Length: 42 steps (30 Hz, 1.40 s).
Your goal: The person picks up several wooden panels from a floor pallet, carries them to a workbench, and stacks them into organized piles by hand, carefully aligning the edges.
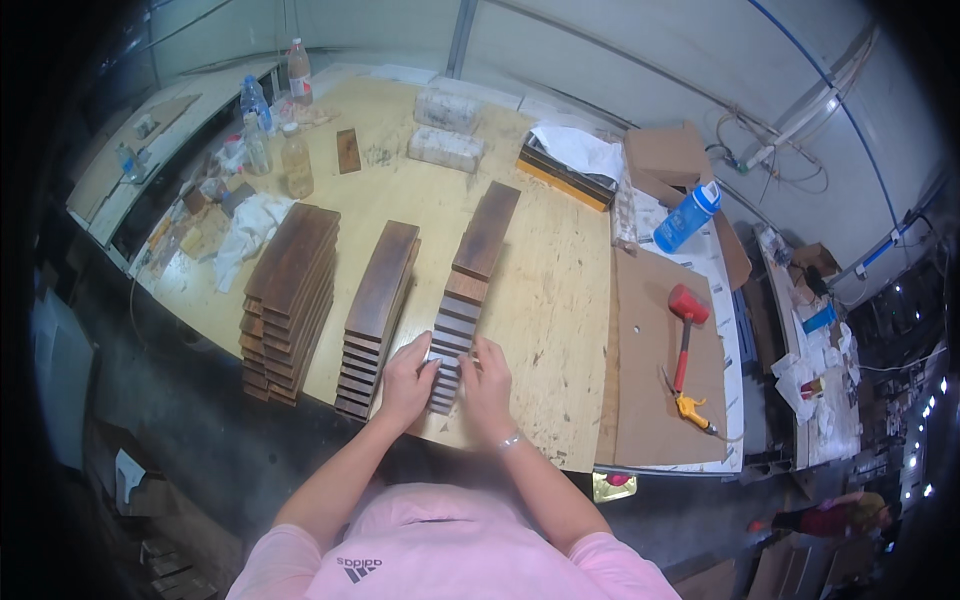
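Observation:
Both of my hands are at the near end of a staggered row of dark brown wooden boards [455, 325]. My left hand [408, 384] is curled against the row's left side, thumb toward the boards. My right hand [487, 388], with a bracelet at its wrist, grips the right side with bent fingers. The near boards show their edges like steps between the hands, and one longer brown face [487, 230] lies uppermost at the far end. Left of my left hand stands a second stack of boards [382, 280]. Farther left is a taller, wider stack [294, 262].
A single small board [348, 151] and two pale blocks [446, 148] lie farther back. Bottles [297, 165] and a white cloth [252, 232] stand at left. On cardboard [650, 380] at right lie a red mallet [687, 305] and a yellow air gun [690, 408], near a blue bottle [688, 217].

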Tool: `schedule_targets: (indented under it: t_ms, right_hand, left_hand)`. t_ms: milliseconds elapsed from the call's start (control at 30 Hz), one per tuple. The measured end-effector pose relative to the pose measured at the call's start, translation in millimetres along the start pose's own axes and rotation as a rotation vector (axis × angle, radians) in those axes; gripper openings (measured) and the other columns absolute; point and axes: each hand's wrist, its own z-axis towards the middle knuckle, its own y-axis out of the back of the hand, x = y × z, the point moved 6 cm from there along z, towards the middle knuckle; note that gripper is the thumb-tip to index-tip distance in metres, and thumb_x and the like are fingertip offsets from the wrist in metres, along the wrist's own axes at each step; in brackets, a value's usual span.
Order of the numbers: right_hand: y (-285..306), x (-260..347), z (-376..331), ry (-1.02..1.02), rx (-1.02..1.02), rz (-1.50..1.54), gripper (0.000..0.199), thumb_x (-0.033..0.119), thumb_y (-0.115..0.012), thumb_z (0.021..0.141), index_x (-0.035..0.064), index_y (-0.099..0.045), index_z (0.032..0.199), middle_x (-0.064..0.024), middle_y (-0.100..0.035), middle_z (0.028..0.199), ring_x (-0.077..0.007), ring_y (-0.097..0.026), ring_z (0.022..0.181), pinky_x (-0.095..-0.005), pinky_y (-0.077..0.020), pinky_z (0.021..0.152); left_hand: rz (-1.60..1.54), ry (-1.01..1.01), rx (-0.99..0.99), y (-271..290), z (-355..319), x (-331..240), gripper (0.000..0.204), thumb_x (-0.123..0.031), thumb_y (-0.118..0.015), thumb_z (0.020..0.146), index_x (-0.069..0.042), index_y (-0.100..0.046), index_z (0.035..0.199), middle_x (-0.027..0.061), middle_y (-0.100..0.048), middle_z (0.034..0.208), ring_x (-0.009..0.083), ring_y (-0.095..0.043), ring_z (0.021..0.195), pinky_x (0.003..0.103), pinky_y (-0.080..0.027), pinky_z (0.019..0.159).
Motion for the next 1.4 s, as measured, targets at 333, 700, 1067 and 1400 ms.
schedule_targets:
  t_ms: [333, 700, 1067, 1400]
  right_hand:
    - [1.2, -22.5, 4.9, 0.01, -0.015, -0.013, 0.026, 0.007, -0.059, 0.093, -0.0064, -0.064, 0.114, -0.0178, -0.065, 0.098, -0.0249, -0.065, 0.083, -0.0333, -0.0518, 0.072]
    - [7.6, 19.0, -79.1, -0.033, 0.447, -0.058, 0.017, 0.01, -0.06, 0.09, -0.0037, -0.066, 0.083, -0.02, -0.067, 0.08, -0.0305, -0.065, 0.075, -0.0405, -0.0499, 0.069]
    - [-133.9, 32.7, -190.3, -0.006, 1.27, 0.029, 0.017, 0.007, -0.067, 0.089, -0.0045, -0.071, 0.102, -0.0085, -0.071, 0.088, -0.0107, -0.065, 0.077, -0.0249, -0.052, 0.07]
    - [-283.0, -89.5, -256.5, -0.207, 1.598, -0.26, 0.02, 0.017, -0.062, 0.093, -0.0002, -0.07, 0.086, -0.006, -0.068, 0.078, -0.0158, -0.062, 0.066, -0.0344, -0.0496, 0.058]
  left_hand:
    - [0.005, -0.035, 0.011, -2.8, -1.3, -6.5, 0.042, -0.001, -0.065, 0.083, 0.007, -0.059, 0.123, 0.0262, -0.064, 0.118, 0.0394, -0.062, 0.109, 0.041, -0.049, 0.095]
    - [0.08, -0.06, -0.036, 73.2, -117.2, -19.7, 0.031, -0.001, -0.064, 0.082, 0.0, -0.067, 0.114, 0.0176, -0.069, 0.104, 0.0346, -0.066, 0.093, 0.041, -0.054, 0.084]
    - [0.317, 0.912, -0.527, 192.1, -392.5, 105.7, 0.026, -0.015, -0.061, 0.087, -0.008, -0.069, 0.111, 0.018, -0.07, 0.098, 0.037, -0.067, 0.09, 0.044, -0.053, 0.079]
    - [0.128, 1.261, -0.443, 303.6, -573.7, 219.1, 0.027, -0.031, -0.058, 0.089, -0.01, -0.071, 0.099, 0.0176, -0.07, 0.097, 0.0387, -0.066, 0.093, 0.049, -0.051, 0.081]
